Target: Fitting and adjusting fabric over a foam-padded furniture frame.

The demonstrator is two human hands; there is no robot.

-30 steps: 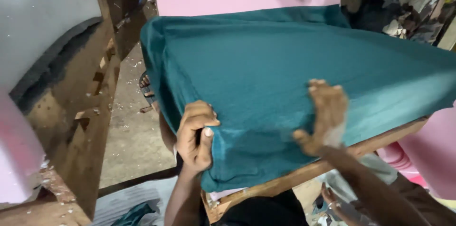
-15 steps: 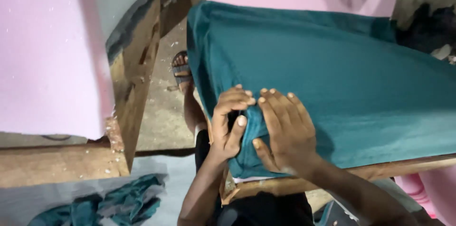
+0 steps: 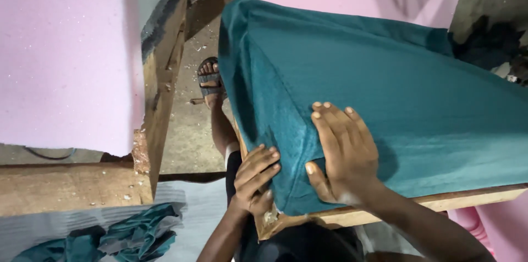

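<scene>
Seen from the head camera looking down, a large block wrapped in teal fabric, the teal-covered cushion [image 3: 385, 91], fills the centre and right of the frame, slanting from upper centre to the right edge. It rests on a wooden board [image 3: 467, 198] whose pale edge shows along the lower right.

At lower centre, the right hand [image 3: 344, 154] lies flat on top of the cushion's near corner, fingers spread and pointing up the frame, thumb hooked over the front edge; it presses on the fabric rather than closing around it. Just left of it, the left hand [image 3: 254, 182] curls against the side of the same corner, fingers bent and gripping the fabric where it wraps under the board.

Between the cushion and the left of the frame, a sandalled foot [image 3: 210, 81] stands on the dusty floor [image 3: 190, 135]. A pink foam sheet [image 3: 66, 53] covers the upper left, bordered by a rough wooden frame [image 3: 162, 97]. At lower left, crumpled teal cloth scraps [image 3: 124, 237] lie on a grey surface.
</scene>
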